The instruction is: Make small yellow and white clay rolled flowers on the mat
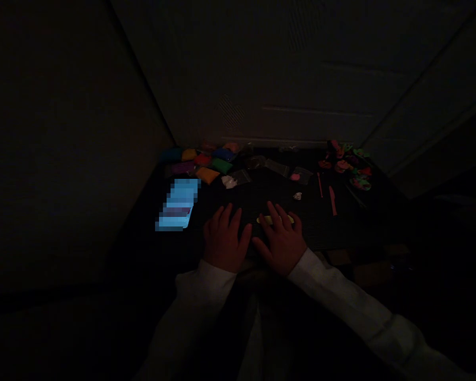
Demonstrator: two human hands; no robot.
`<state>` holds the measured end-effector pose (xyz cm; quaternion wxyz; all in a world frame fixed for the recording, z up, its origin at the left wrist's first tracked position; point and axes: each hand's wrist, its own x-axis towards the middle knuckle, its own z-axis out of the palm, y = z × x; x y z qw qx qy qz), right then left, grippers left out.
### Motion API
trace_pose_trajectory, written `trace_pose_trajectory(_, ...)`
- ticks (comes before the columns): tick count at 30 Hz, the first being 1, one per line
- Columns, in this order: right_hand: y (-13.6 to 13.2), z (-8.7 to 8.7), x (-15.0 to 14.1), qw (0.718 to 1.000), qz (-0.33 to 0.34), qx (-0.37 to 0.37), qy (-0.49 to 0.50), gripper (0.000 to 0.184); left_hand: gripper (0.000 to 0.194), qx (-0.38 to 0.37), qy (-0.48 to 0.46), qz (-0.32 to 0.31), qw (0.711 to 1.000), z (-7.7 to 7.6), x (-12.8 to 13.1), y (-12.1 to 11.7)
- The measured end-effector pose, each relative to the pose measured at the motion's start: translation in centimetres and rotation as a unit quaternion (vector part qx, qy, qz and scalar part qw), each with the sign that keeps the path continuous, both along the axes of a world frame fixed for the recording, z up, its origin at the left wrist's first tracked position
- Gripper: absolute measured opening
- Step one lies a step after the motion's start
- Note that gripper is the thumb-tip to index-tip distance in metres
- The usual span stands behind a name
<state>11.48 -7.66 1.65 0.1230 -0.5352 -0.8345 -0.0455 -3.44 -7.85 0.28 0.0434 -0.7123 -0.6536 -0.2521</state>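
Observation:
My right hand (283,239) lies palm down with its fingers stretched out over a thin yellow strip (258,219), which looks like a roll of modelling clay. Both ends of the strip show past the fingers. Beside it, my left hand (225,242) rests flat on the dark table (317,233), fingers apart and holding nothing. A small crumpled white lump (297,196) is just beyond my right hand. Farther right lie a pink plastic knife (332,201) and a thin pink stick tool (320,185). The light is very dim.
A lit phone (179,203) with a blurred screen lies at the left. Several coloured packets, such as an orange packet (207,175) and a green packet (221,165), line the back. Clear bags (276,168) are near the middle. A multicoloured pile (343,165) stands back right, against the wall (293,124).

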Motion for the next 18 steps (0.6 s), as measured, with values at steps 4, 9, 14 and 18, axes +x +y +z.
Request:
trace_pose_trajectory(4,0.05,0.03,-0.17,1.000,0.005,-0.005,-0.003,0.055,0.045,0.000,-0.006,-0.004,1.000,-0.01,0.05,0.06)
trace_pose_trajectory(9,-0.03,0.11,-0.23,1.000,0.004,-0.005,0.005,0.058,0.044,0.003,-0.001,-0.001,1.000,-0.03,-0.02,0.11)
trace_pose_trajectory(14,-0.06,0.16,-0.22,1.000,0.008,-0.006,-0.004,0.057,0.044,0.006,-0.003,-0.005,1.000,0.01,0.06,0.09)
trace_pose_trajectory(18,-0.04,0.19,-0.21,1.000,0.010,-0.005,-0.003,0.057,0.043,0.002,-0.009,-0.002,1.000,0.05,0.12,0.09)
